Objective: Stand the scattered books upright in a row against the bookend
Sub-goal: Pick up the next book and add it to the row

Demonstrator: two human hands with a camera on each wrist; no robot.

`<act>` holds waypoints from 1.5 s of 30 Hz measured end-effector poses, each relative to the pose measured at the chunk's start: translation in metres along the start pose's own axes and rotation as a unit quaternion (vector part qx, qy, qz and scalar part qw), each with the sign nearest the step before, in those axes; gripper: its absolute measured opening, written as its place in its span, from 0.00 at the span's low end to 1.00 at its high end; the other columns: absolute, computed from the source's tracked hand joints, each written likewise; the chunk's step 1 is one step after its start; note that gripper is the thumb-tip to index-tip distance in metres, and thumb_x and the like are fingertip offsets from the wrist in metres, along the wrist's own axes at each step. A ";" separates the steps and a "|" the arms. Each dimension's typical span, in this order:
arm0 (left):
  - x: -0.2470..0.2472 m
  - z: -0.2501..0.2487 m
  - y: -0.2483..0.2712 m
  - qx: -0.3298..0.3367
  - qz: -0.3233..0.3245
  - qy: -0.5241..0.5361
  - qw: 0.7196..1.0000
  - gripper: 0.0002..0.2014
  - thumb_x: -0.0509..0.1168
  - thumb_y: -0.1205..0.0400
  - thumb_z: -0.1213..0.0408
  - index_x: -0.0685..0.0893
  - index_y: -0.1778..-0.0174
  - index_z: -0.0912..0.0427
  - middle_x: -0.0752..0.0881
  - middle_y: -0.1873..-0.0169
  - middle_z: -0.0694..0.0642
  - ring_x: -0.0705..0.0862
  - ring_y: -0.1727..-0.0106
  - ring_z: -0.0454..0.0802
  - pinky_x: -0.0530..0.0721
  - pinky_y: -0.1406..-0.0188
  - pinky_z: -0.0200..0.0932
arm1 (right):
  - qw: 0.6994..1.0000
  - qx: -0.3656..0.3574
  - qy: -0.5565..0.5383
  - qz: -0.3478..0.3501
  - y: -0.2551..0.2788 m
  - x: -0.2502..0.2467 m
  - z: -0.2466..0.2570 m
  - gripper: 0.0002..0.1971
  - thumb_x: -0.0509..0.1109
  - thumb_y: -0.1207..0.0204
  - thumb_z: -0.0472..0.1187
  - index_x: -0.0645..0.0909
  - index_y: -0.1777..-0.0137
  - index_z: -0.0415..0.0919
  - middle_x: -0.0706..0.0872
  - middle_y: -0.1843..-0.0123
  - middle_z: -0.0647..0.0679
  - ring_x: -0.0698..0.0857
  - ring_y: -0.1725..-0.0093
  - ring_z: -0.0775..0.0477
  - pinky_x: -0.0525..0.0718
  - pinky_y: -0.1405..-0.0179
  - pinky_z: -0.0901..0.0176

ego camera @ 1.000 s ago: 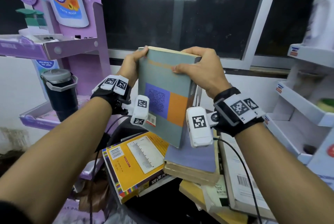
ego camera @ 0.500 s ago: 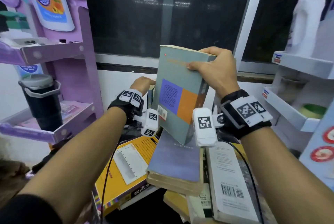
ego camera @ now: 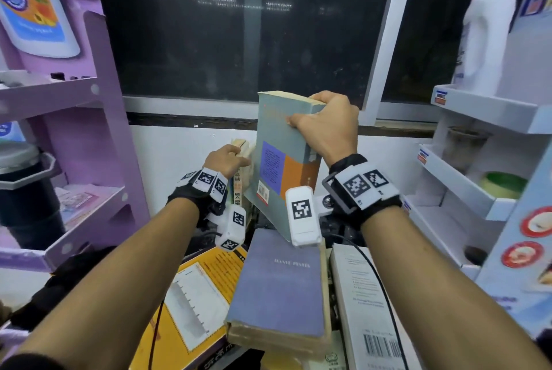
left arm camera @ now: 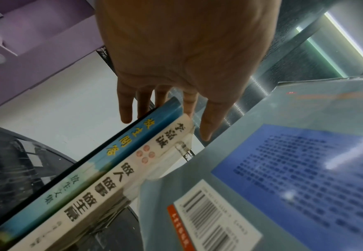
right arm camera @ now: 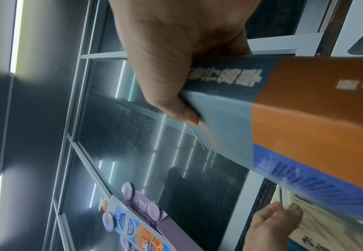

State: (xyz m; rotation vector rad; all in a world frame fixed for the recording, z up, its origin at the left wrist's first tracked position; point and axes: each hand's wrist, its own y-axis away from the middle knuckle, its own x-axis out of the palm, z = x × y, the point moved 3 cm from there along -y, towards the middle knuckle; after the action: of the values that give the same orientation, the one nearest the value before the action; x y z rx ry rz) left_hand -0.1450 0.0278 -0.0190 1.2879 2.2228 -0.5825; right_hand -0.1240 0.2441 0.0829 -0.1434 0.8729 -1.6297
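I am seeing the right hand pinching the grey-green book by its top right corner, holding it tilted above the flat books. The left hand, fingers straight, is pressing on the standing books to its left. The bookend is hidden from me.

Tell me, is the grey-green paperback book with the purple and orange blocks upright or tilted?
Tilted. The grey-green paperback book leans, bottom edge swung left, held at the top corner by the right hand.
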 end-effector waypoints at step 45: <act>0.005 0.036 -0.021 0.121 0.005 -0.045 0.992 0.25 0.59 0.19 0.52 0.68 0.25 0.52 0.75 0.33 0.64 0.78 0.36 0.63 0.76 0.37 0.55 | 0.986 0.103 0.014 0.130 -0.017 0.178 -0.070 0.32 0.79 0.35 0.53 0.79 0.31 0.45 0.86 0.40 0.45 0.84 0.41 0.44 0.82 0.46 0.59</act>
State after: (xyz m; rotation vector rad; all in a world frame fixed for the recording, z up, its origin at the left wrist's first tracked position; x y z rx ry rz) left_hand -0.1584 0.0001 -0.0472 1.3610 2.1198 -0.9103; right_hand -0.2233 0.1172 -0.0216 0.1334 0.7070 -1.4678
